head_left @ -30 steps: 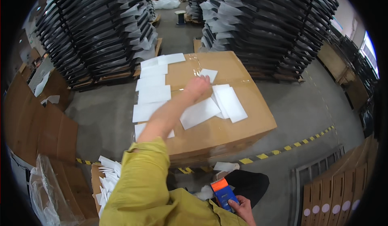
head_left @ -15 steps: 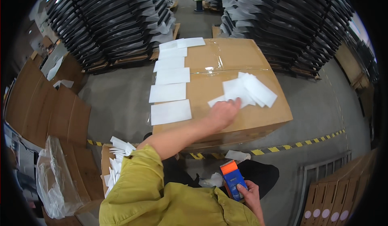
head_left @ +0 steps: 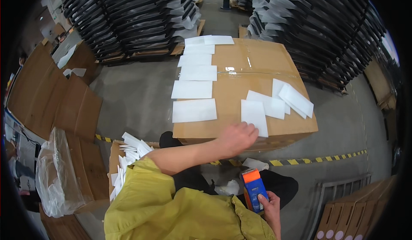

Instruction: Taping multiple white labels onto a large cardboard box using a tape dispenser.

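My left hand (head_left: 238,138) reaches across the near side of a large cardboard box (head_left: 231,130). Its curled fingers hold the near edge of a thin white rectangular sheet (head_left: 253,113), perhaps foam, on the box top. Beyond that sheet, several more white sheets (head_left: 296,99) overlap in a loose fan. Along the box's left side, separate white sheets (head_left: 194,110) lie in a column, the farthest ones overlapping. Low in my lap, my right hand (head_left: 269,205) grips a blue block-shaped handheld device (head_left: 256,190) with an orange end, thumb on its face.
An open carton (head_left: 115,156) of white strips stands by my left elbow. Tall stacks of black frames (head_left: 133,21) rise behind the box. Cardboard with clear plastic wrap (head_left: 56,175) is at left, flat brown cartons (head_left: 349,216) at lower right. Striped tape (head_left: 317,157) crosses the floor.
My left hand has drawn one white sheet nearer, out of the loose pile, turning it upright. The pile is more spread out. My right hand still holds the blue device. The view has shifted slightly.
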Demonstrator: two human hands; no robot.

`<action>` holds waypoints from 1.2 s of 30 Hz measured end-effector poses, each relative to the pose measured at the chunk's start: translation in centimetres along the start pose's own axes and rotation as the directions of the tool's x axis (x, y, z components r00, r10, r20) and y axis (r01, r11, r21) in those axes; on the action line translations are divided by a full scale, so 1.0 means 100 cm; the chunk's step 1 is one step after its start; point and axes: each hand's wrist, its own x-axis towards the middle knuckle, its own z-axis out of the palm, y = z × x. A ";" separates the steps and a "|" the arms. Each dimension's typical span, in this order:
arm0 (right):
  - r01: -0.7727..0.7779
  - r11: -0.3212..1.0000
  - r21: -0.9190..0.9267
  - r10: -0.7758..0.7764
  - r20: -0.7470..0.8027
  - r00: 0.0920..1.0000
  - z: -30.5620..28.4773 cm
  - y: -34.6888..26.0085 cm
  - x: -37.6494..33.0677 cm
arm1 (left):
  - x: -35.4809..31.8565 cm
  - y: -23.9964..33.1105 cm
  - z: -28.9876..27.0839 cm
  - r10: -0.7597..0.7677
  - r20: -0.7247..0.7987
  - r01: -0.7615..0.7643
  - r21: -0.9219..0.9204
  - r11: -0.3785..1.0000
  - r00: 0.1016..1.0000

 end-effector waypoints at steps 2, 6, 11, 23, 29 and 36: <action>0.032 0.999 -0.003 -0.032 0.061 0.998 0.004 -0.002 0.002 | -0.004 0.007 0.025 0.058 -0.012 -0.059 -0.045 0.997 0.998; 0.080 0.997 -0.023 -0.077 0.099 0.992 0.008 -0.003 0.003 | 0.013 0.015 0.038 0.094 0.068 -0.089 -0.071 0.993 0.993; 0.103 0.992 0.071 -0.104 0.016 0.994 0.003 -0.002 -0.009 | 0.014 0.016 -0.006 0.081 -0.115 -0.101 -0.184 0.978 0.990; 0.376 0.926 0.042 -0.378 0.110 0.919 -0.004 -0.030 -0.011 | -0.033 0.017 0.006 -0.193 -0.027 0.180 -0.251 0.951 0.981; 0.371 0.906 0.203 -0.389 0.057 0.919 0.000 -0.028 -0.013 | -0.032 -0.018 0.011 -0.190 0.226 0.229 -0.160 0.960 0.955; 0.387 0.906 0.170 -0.400 0.047 0.915 -0.003 -0.027 -0.009 | -0.017 -0.013 0.036 -0.209 0.215 0.245 -0.155 0.957 0.954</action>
